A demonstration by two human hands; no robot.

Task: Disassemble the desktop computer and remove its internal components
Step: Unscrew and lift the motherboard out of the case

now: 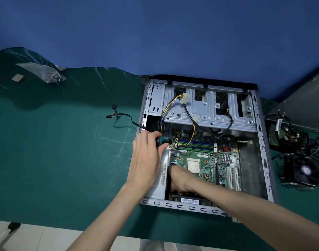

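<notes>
An open grey desktop case lies flat on the green mat, its green motherboard exposed with the bare CPU in the middle. My left hand is wrapped around a teal-and-black screwdriver over the board's upper left corner. My right hand reaches into the case's lower left, fingers curled down by a black part at the bottom edge; what it holds is hidden. Yellow and black power cables run across the metal drive cage.
A removed fan and heatsink plus a cabled black unit lie right of the case. A loose black cable lies to its left. A plastic bag sits at the far left. The blue wall is just behind.
</notes>
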